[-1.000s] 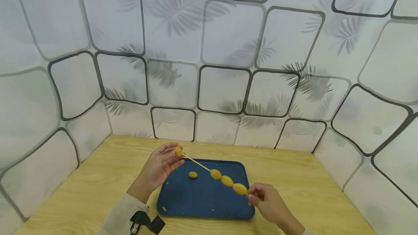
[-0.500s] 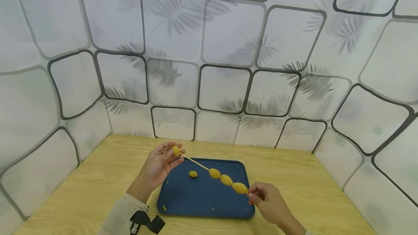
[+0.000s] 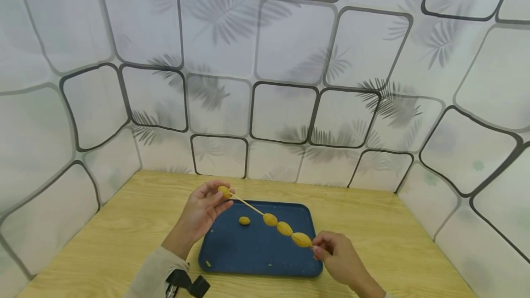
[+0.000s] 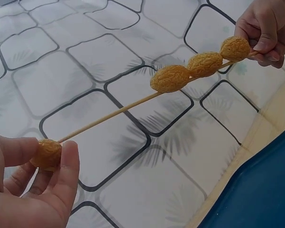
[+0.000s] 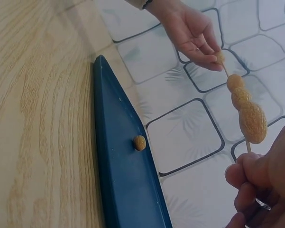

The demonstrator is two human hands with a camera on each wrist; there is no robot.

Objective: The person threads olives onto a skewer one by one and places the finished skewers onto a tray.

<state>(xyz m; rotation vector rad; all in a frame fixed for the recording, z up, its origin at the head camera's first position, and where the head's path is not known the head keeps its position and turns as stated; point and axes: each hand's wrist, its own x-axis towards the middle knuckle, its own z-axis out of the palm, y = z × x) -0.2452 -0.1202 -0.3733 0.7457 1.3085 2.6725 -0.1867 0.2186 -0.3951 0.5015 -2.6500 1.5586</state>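
A thin wooden skewer (image 3: 249,205) slants between my two hands above the blue tray (image 3: 256,254). Three wrinkled golden-brown oval balls (image 4: 205,64) are threaded on it close together, towards the right-hand end. My right hand (image 3: 341,257) pinches the skewer's end just behind the last of them. At the other end my left hand (image 3: 199,211) holds a similar golden ball (image 4: 48,155) between thumb and fingers, with the skewer running into it. A bare length of stick shows between this ball and the three. One more golden ball (image 3: 244,220) lies loose on the tray.
Small crumbs (image 3: 208,264) are scattered on the tray, which sits on a light wood-grain table (image 3: 103,247). Patterned white panels (image 3: 285,114) rise behind the table and at both sides. A black strap device (image 3: 186,282) is on the left sleeve.
My right hand and the three threaded balls have shifted slightly left. The ball in my left hand has moved only a little. The loose ball stays where it was.
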